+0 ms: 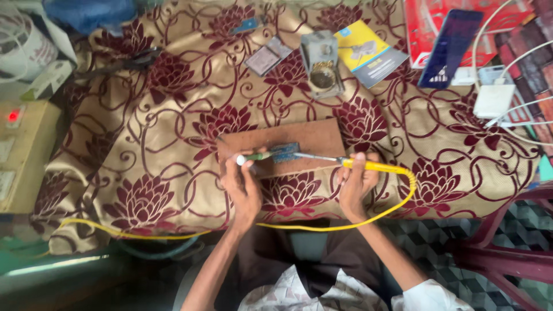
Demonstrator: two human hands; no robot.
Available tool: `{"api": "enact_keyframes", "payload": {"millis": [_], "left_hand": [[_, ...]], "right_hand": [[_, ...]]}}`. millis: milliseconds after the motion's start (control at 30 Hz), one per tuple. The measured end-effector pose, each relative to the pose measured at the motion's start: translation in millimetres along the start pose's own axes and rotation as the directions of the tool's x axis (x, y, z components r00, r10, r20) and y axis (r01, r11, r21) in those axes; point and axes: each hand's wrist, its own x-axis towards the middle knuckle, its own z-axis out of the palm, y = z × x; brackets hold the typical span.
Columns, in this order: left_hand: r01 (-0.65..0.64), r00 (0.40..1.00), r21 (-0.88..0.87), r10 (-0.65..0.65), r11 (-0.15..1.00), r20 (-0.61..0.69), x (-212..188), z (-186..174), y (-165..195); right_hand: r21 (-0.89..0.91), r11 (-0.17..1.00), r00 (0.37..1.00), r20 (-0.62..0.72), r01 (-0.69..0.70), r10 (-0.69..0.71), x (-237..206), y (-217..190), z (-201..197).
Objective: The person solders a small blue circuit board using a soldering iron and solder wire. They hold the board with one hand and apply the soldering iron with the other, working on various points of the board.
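The right hand [356,183] is clamped on a yellow soldering iron [368,166], its long axis level, tip pointing left onto the small blue circuit board [284,152] on the brown board [314,138]; the left hand [243,187], nearer, is closed around a green-handled tool [256,156] touching the board's left end.

Cloth-covered surface under the hands

A gold cloth [173,144] with maroon flowers bears a brown board [311,138] just above both hands; beyond lie a metal stand [321,63], booklet [368,52] and phone [449,49].
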Motion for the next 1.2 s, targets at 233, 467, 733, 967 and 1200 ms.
{"api": "enact_keyframes", "payload": {"millis": [233,467,733,967,1200], "left_hand": [[0.11,0.994,-0.194,-0.108,0.975,0.018,1.7,2.3,4.7],[0.099,0.995,-0.173,-0.102,0.98,-0.01,-1.7,5.2,-0.4],[0.186,0.982,-0.122,-0.189,0.975,-0.019,1.2,4.0,4.2],[-0.037,0.999,-0.066,0.034,0.997,-0.042,5.3,3.4,6.2],[0.143,0.99,0.027,-0.143,0.989,0.015,3.9,2.9,2.2]], "right_hand": [[-0.045,0.999,1.0,-0.002,0.013,-0.013,0.0,-4.8,4.1],[-0.189,0.969,0.986,0.088,0.159,-0.144,-2.9,-5.2,1.8],[-0.248,0.945,0.976,0.081,0.214,-0.2,-1.4,-5.3,7.2],[-0.236,0.957,0.986,0.055,0.169,-0.16,1.7,-10.2,11.5],[-0.173,0.956,0.97,0.097,0.238,-0.224,3.4,-6.7,7.5]]}}
